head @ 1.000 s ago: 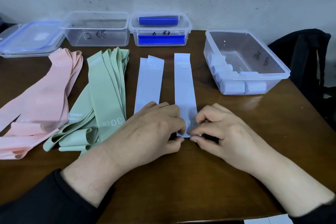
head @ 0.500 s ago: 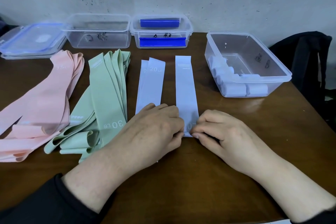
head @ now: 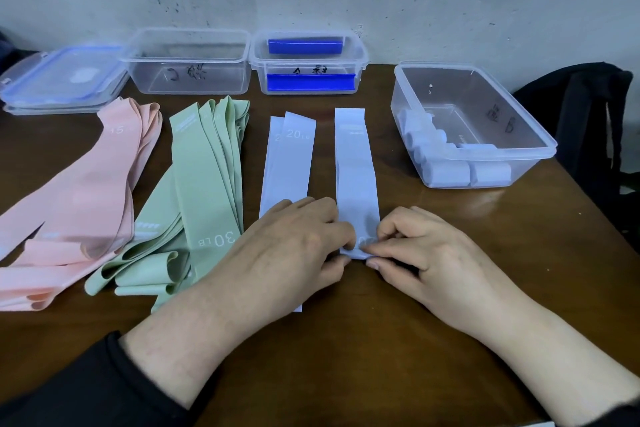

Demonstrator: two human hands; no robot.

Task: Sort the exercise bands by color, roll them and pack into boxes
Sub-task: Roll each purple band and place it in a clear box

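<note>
Pinched near end of lavender band (head: 354,163) with both hands (head: 294,246) (head: 426,253); lavender rolls (head: 450,172) in clear box (head: 540,139) beyond right hand.

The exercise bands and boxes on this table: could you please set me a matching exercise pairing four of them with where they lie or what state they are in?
Things:
1. pink bands
2. green bands
3. single pale blue band
4. rolled pale blue bands

States:
A. inside the clear box on the right
B. near end pinched by both hands
C. loose pile at the far left
D. pile marked 30 LB

Pairs: 1-C, 2-D, 3-B, 4-A
</note>
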